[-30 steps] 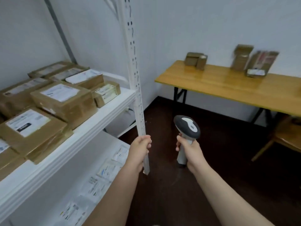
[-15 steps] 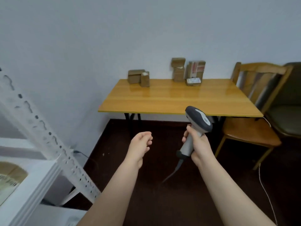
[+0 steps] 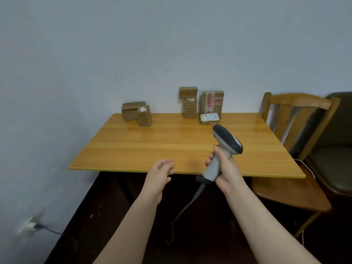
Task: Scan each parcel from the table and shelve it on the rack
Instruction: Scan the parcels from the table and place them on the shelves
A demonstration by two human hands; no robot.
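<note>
Several brown cardboard parcels stand along the far edge of a wooden table [image 3: 171,149]: a low box [image 3: 131,110] with a small upright parcel [image 3: 144,115] in front of it on the left, a two-box stack [image 3: 189,102], a taped box [image 3: 213,101] and a flat labelled packet [image 3: 209,118] further right. My right hand [image 3: 224,168] grips a grey and dark handheld scanner [image 3: 224,147] by its handle over the table's near edge. My left hand [image 3: 159,175] hovers at the near edge, fingers loosely curled, holding nothing. The rack is out of view.
A wooden chair [image 3: 293,141] stands at the table's right end, with a dark padded seat [image 3: 337,155] beyond it. The scanner cable [image 3: 179,216] hangs to the dark floor. A wall socket with a plug [image 3: 31,224] is at the lower left.
The view has swung from the rack to face the table, which is now closer. My left hand let go of the rack post and opened slightly. The scanner stays in my right hand.
</note>
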